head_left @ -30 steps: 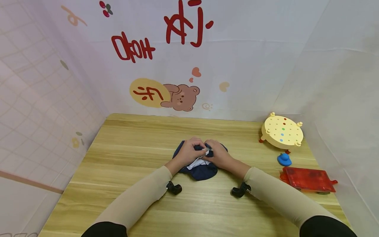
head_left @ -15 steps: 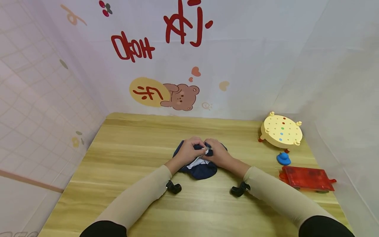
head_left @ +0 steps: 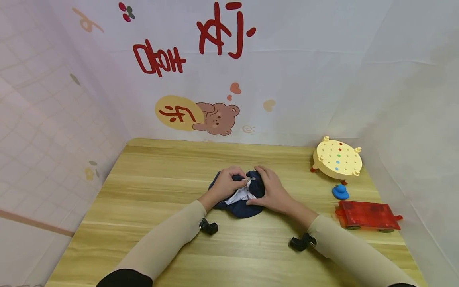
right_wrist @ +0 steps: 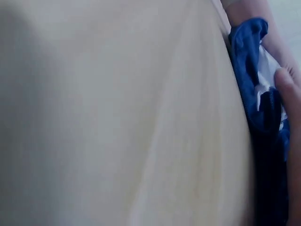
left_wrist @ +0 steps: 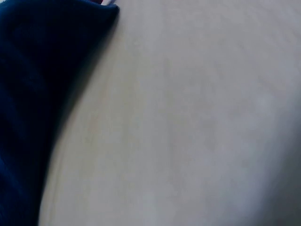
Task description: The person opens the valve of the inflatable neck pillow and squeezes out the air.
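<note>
A crumpled navy cloth pouch (head_left: pixel 244 209) with a white lining (head_left: pixel 238 195) lies on the table between the two hands. My left hand (head_left: pixel 223 187) pinches the pouch's edge between thumb and fingertips, beside the white lining. On the other side, my right hand (head_left: pixel 277 194) spreads thumb and fingers wide against the pouch's right end. A dark zip (right_wrist: pixel 271 101) shows along the opening in the right wrist view, close to the right thumb (right_wrist: pixel 286 87). In the left wrist view only a navy fold (left_wrist: pixel 37 80) appears, and the left hand is out of sight.
At the right of the wooden table (head_left: pixel 161 167) stand a round yellow board with short pegs (head_left: pixel 338 159), a small blue duck-shaped toy (head_left: pixel 340 192) and a red toy cart (head_left: pixel 369 215). A printed white wall sheet (head_left: pixel 294 103) rises behind the table.
My right hand has loosened from the pouch's opening and shifted slightly right, thumb and fingers spreading apart. More of the navy cloth shows. My left hand keeps its pinch in place.
</note>
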A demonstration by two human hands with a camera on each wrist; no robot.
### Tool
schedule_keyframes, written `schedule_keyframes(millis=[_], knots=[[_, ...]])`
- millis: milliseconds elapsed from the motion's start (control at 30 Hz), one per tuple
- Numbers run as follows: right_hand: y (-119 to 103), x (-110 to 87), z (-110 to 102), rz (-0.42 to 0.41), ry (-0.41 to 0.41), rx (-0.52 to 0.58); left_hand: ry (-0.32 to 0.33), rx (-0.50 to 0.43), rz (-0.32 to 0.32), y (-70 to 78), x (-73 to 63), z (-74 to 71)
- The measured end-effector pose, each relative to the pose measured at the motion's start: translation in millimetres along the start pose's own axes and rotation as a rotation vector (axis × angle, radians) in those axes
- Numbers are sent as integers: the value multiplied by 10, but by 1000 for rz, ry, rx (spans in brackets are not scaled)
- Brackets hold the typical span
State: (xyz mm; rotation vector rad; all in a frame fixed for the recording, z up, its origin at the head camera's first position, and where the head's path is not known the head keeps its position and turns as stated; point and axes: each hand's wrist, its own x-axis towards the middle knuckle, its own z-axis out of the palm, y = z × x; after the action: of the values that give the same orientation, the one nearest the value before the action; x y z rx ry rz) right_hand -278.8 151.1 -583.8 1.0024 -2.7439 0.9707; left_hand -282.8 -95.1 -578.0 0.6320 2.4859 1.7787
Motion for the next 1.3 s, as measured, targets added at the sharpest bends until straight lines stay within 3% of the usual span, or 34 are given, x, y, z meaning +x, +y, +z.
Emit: schedule_keyframes(millis=[233, 433, 667, 967, 1200, 1300], knots=[[-61, -12, 81, -22, -44, 63, 12, 8, -16, -4, 17, -13], [-76, 109, 165, -104, -11, 97, 38, -2, -16, 0, 28, -26], [-54, 183, 225, -211, 48, 96, 24, -21, -9, 6, 19, -50], [-50, 202, 244, -163, -4, 95, 15, -44, -14, -20, -5, -39], [-83, 211, 222, -206, 16, 57, 31, -36, -31, -36, -5, 1], [-86, 187, 200, -169, 7, 58, 26, -32, -33, -26, 7, 17]])
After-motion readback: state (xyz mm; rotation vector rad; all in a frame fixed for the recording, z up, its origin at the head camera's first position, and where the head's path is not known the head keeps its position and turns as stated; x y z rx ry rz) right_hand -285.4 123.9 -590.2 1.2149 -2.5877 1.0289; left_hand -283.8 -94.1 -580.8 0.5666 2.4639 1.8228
